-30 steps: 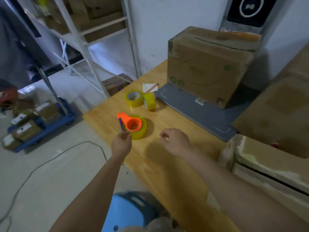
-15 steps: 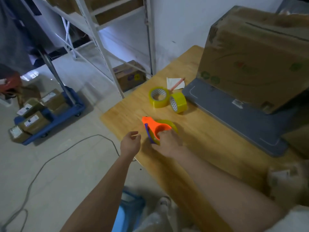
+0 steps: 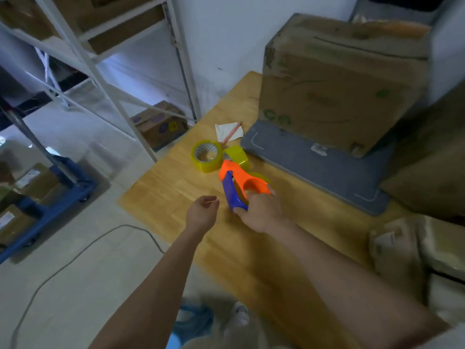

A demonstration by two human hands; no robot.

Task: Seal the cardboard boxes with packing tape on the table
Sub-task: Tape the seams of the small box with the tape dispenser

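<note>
While the tape dispenser [image 3: 240,183] is gripped by the right hand [image 3: 261,212], with the fingers curled round its blue handle and the orange frame pointing away across the table [image 3: 176,187], nothing is held by the left hand [image 3: 202,212]. That hand is seen just beside the dispenser, loosely curled and empty, over the near edge of the wood. Whether the dispenser is lifted clear of the table or is resting on it cannot be told; the yellow roll inside it is mostly hidden behind the frame.

Just beyond the dispenser, two spare tape rolls [image 3: 206,157] are found, one lying flat and one on its edge, touching each other. A scrap of paper [image 3: 229,131] with a pencil across it is seen farther back. The big cardboard box [image 3: 327,84] is standing on a grey mat [image 3: 314,167], well apart from the grip, and its top seam looks unsealed. More boxes are crowded in at the right edge, blurred.

Now the risks. The spare rolls sit close to the dispenser's nose, so they could be knocked off the table if it is swung out carelessly. The loose tape end cannot be made out here; if it is stuck back on the roll, time could be lost picking it free. If tape is pulled one-handed, the box could be dragged along the mat unless it is steadied.
</note>
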